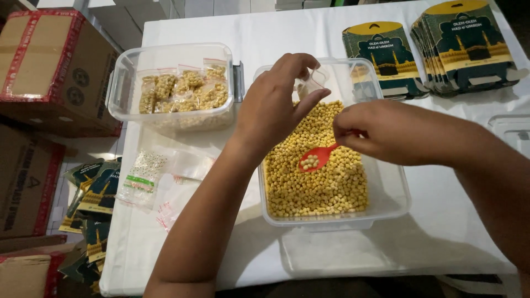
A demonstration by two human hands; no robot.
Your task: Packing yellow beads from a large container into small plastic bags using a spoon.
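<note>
While the right hand (pixel 361 129) pinches a red spoon (pixel 317 157) loaded with yellow beans over the clear tub (pixel 395 204) at centre frame, the left hand (pixel 273 105) grips a small clear bag (pixel 310 83) open above; tipping calls for steady aim.

Small clear plastic pouch (pixel 311 83): empty, mouth held open, pinched at the rim, raised above the far end of the tub. Red plastic spoon (pixel 318 157): bowl tilted slightly, carrying a few yellow beans, handle hidden in the grip, hovering just over the bean heap. Clear rectangular tub (pixel 393 198): open-topped, on the white-covered counter, holding yellow beans (pixel 320 187) heaped toward its left side.
</note>
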